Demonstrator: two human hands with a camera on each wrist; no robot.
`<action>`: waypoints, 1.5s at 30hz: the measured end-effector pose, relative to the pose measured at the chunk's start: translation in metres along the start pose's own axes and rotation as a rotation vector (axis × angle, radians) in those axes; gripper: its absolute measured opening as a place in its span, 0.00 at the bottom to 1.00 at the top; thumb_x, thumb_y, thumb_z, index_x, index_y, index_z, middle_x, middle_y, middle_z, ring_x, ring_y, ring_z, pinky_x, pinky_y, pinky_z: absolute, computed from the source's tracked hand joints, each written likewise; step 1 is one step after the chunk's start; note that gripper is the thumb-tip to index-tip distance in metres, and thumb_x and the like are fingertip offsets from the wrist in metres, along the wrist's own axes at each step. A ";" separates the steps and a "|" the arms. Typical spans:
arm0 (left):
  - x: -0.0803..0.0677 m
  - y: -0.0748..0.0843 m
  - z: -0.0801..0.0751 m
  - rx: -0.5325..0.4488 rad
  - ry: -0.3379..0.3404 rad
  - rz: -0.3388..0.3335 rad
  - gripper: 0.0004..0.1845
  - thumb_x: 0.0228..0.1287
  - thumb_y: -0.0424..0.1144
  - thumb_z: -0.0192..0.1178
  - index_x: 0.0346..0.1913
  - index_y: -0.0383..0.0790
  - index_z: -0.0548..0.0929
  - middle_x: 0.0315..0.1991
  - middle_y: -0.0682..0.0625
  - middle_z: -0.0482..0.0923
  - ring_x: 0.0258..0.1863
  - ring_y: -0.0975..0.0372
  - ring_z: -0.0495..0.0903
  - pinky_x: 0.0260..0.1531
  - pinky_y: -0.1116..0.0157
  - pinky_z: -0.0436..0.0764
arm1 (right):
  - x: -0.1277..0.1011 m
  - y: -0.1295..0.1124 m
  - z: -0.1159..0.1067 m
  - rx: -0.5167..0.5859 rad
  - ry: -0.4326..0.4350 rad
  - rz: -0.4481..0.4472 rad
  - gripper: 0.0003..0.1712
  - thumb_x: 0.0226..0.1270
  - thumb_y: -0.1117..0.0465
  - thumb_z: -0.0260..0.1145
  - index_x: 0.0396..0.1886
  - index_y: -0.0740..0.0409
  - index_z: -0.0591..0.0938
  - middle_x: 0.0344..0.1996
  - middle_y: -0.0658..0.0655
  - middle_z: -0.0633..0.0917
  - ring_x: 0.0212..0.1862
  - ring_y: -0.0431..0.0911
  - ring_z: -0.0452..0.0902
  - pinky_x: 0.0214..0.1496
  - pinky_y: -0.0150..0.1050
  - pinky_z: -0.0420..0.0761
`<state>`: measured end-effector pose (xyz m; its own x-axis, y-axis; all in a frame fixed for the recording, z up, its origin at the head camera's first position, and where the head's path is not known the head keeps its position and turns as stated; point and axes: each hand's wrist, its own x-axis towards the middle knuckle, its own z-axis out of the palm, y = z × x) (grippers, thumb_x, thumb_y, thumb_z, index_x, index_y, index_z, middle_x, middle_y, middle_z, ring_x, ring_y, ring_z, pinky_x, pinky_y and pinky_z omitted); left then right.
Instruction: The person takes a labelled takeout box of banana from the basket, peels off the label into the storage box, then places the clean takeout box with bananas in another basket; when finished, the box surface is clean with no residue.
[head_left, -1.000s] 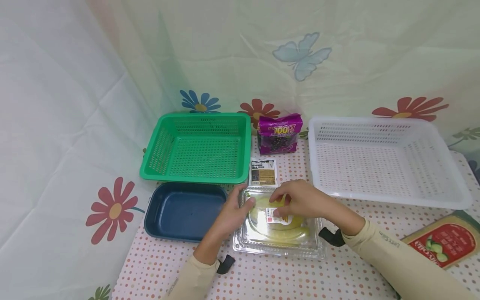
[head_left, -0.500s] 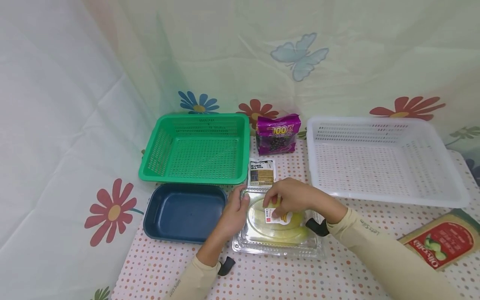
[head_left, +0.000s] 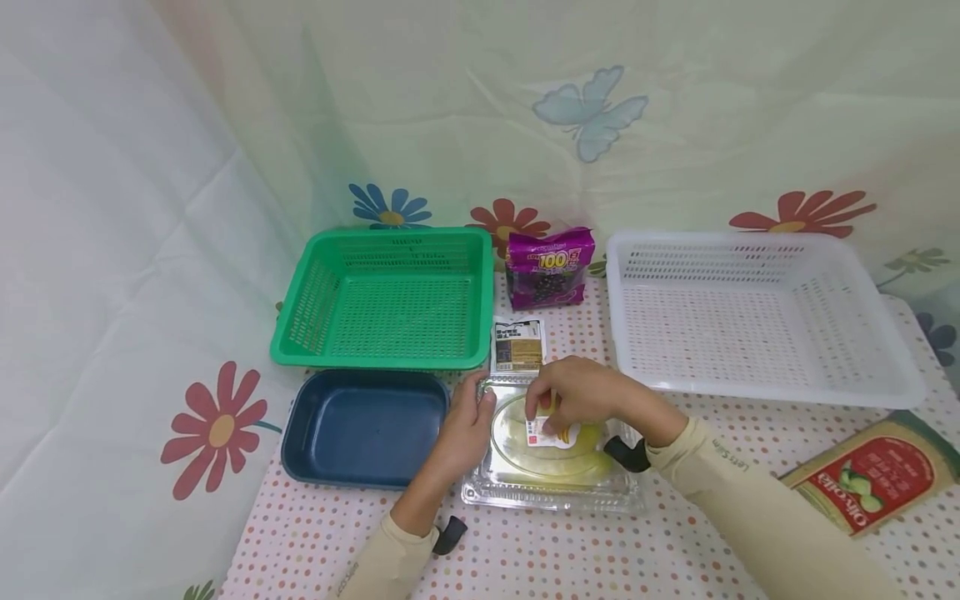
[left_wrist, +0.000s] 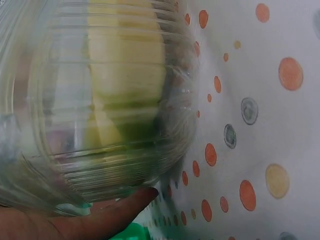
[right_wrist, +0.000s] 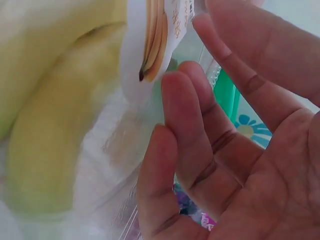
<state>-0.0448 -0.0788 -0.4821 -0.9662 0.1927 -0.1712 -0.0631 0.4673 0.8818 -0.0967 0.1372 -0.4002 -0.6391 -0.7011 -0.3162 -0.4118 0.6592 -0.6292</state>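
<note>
A clear plastic clamshell box (head_left: 551, 500) lies on the dotted tablecloth in front of me, with yellow-green bananas (head_left: 562, 460) and a white label (head_left: 543, 433) inside. My left hand (head_left: 465, 425) grips the box's left edge, its thumb at the far left corner. In the left wrist view a finger (left_wrist: 112, 215) lies under the ribbed box wall (left_wrist: 100, 150), with the bananas (left_wrist: 125, 65) showing through it. My right hand (head_left: 581, 392) rests on the lid near its far edge, fingers curled over it. The right wrist view shows those fingers (right_wrist: 200, 150) bent beside the label (right_wrist: 155, 40) and a banana (right_wrist: 55, 150).
A dark blue tray (head_left: 360, 479) sits left of the box, with a green basket (head_left: 375, 360) behind it. A white basket (head_left: 750, 390) stands at the right. A small sachet (head_left: 517, 344) and a purple snack bag (head_left: 550, 268) lie between the baskets. An olive-printed package (head_left: 870, 471) lies at the right edge.
My right hand has slid a little left across the lid. The left thumb has moved from the lid's top to its far left corner. The box stays in place.
</note>
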 end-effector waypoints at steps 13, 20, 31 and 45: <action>-0.001 -0.001 0.001 -0.008 0.010 0.006 0.25 0.84 0.45 0.42 0.76 0.40 0.62 0.75 0.33 0.61 0.76 0.39 0.61 0.71 0.37 0.63 | 0.010 -0.014 0.010 -0.059 0.068 0.173 0.11 0.49 0.61 0.82 0.27 0.41 0.88 0.19 0.45 0.78 0.25 0.40 0.72 0.28 0.36 0.70; -0.001 -0.001 0.001 -0.003 0.005 0.028 0.25 0.84 0.45 0.42 0.76 0.39 0.61 0.74 0.32 0.62 0.75 0.38 0.62 0.69 0.37 0.65 | 0.015 -0.021 0.015 -0.137 0.121 0.329 0.12 0.49 0.54 0.83 0.19 0.37 0.86 0.17 0.43 0.79 0.25 0.42 0.74 0.25 0.39 0.72; -0.001 -0.002 0.001 0.000 0.004 0.043 0.25 0.84 0.44 0.42 0.75 0.38 0.61 0.74 0.32 0.62 0.74 0.39 0.62 0.69 0.38 0.66 | 0.015 -0.020 0.022 -0.129 0.153 0.303 0.15 0.52 0.61 0.78 0.14 0.39 0.84 0.16 0.40 0.80 0.24 0.41 0.74 0.22 0.37 0.71; -0.001 -0.001 0.000 0.007 -0.005 0.033 0.25 0.84 0.44 0.42 0.76 0.39 0.61 0.73 0.32 0.62 0.75 0.39 0.61 0.71 0.38 0.64 | 0.010 0.007 0.010 0.146 0.069 0.151 0.07 0.56 0.60 0.78 0.31 0.40 0.91 0.23 0.45 0.82 0.26 0.41 0.74 0.31 0.38 0.75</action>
<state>-0.0441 -0.0794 -0.4825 -0.9664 0.2127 -0.1445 -0.0295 0.4666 0.8840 -0.0996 0.1317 -0.4154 -0.7314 -0.5738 -0.3685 -0.2125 0.7053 -0.6763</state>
